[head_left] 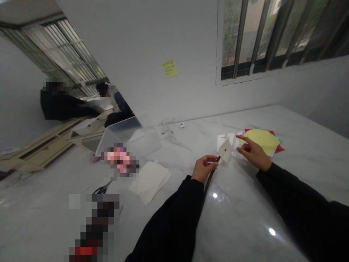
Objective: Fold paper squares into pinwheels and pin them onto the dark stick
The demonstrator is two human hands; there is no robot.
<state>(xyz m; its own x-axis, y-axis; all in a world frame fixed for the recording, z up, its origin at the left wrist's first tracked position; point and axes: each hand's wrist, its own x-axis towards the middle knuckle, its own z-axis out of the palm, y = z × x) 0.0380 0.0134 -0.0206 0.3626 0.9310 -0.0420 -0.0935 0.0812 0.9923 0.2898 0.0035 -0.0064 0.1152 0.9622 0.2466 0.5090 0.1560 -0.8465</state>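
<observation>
Pinched between the thumb and fingers of my left hand [203,169] is a thin dark brown stick [209,181], slanting up and away over the table. At its upper end sits a folded white paper piece [225,151] with a dark dot in the middle. My right hand [255,155] hovers to the right of that paper, apart from it, index finger stretched out and the other fingers bent, with nothing visible in it. Just behind this hand lies a pile of coloured paper [263,139], yellow on top with red and blue edges. A small white printed card [221,138] lies behind the folded paper.
White sheets [151,180] lie left of my left arm, near black scissors [103,188]. A clear plastic bin [128,133] stands at the left back, and a small white object [182,125] near the wall. Two people [58,103] sit beyond the table at the left.
</observation>
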